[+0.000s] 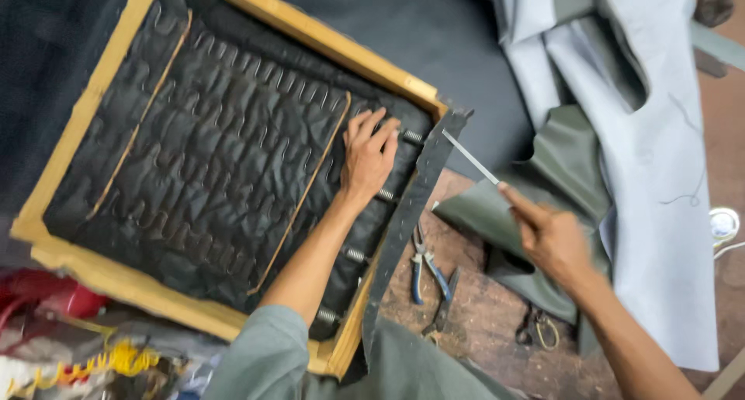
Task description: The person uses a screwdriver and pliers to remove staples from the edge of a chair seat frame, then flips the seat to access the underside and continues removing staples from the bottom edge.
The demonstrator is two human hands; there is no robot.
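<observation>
A wooden seat frame lies tilted before me, lined with crumpled black fabric over zigzag springs. My left hand presses flat on the black fabric near the frame's right edge, fingers spread. My right hand grips a thin metal blade, its tip touching the top of a dark strip that hangs along the frame's right side.
Blue-handled pliers and scissors lie on the brown wooden bench. Grey and olive fabric is piled at the right. Small dark scissors lie near my right forearm. Red and yellow clutter sits at bottom left.
</observation>
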